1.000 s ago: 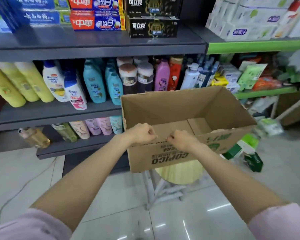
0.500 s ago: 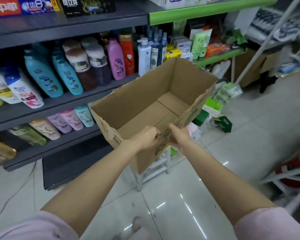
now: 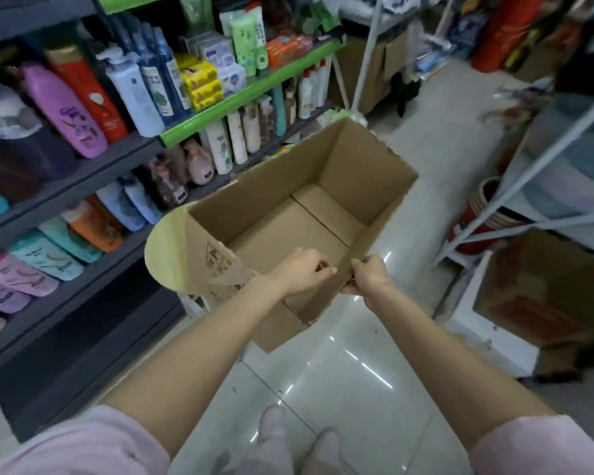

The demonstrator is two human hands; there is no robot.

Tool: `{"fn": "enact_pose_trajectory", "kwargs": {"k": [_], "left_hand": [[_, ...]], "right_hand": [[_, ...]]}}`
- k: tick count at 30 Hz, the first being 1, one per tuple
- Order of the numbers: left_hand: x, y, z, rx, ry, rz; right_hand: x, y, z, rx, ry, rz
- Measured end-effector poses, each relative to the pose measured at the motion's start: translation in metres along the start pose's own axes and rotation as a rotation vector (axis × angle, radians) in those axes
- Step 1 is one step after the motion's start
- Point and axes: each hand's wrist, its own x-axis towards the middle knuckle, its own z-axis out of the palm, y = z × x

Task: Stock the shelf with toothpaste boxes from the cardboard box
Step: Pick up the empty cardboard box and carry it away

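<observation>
The fingers of the left hand are curled over the near wall of the cardboard box and pinch its top edge. The fingers of the right hand are curled too, and they pinch the near right corner of the same box. Both hands hold it up, and the box looks to be in the air over the shiny floor, tipped a bit, with its open top facing up. Just past its left side is a round yellow stool top, but I cannot tell if the box touches it. You can see right down to the bottom of the box, and there is nothing inside, so no toothpaste boxes are left in it. No toothpaste boxes show on the shelf to the left either; its rows hold bottles of many colours. My guess is that the stocking is done and the person is taking the empty box away. The next move calls for a free spot to set it down, maybe on the floor by the other boxes at the right, and for a firm hold, since the thin wall could bend
</observation>
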Motion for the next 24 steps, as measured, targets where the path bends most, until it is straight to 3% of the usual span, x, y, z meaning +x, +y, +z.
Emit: {"fn": "enact_pose_trajectory", "kwargs": {"k": [2, 7, 10, 13, 15, 20, 24], "left_hand": [[0.002, 0.011, 0.008, 0.041, -0.03, 0.065], [0.015, 0.04, 0.036, 0.487, -0.203, 0.317], [0.024, 0.04, 0.053, 0.614, -0.352, 0.424], [0.034, 0.033, 0.082, 0.784, -0.489, 0.537], [0.043, 0.03, 0.107, 0.898, -0.481, 0.637], [0.066, 0.039, 0.179, 0.881, -0.415, 0.703], [0.095, 0.06, 0.252, 0.853, -0.464, 0.737]], "right_hand": [[0.002, 0.008, -0.011, -0.022, 0.054, 0.013], [0.011, 0.039, -0.056, -0.091, 0.257, 0.059], [0.013, 0.058, -0.083, -0.145, 0.363, 0.081], [0.02, 0.088, -0.107, -0.163, 0.396, 0.143], [0.027, 0.112, -0.118, -0.12, 0.384, 0.17], [0.021, 0.17, -0.125, -0.003, 0.319, 0.262], [0.026, 0.239, -0.132, 0.229, 0.301, 0.563]]}}
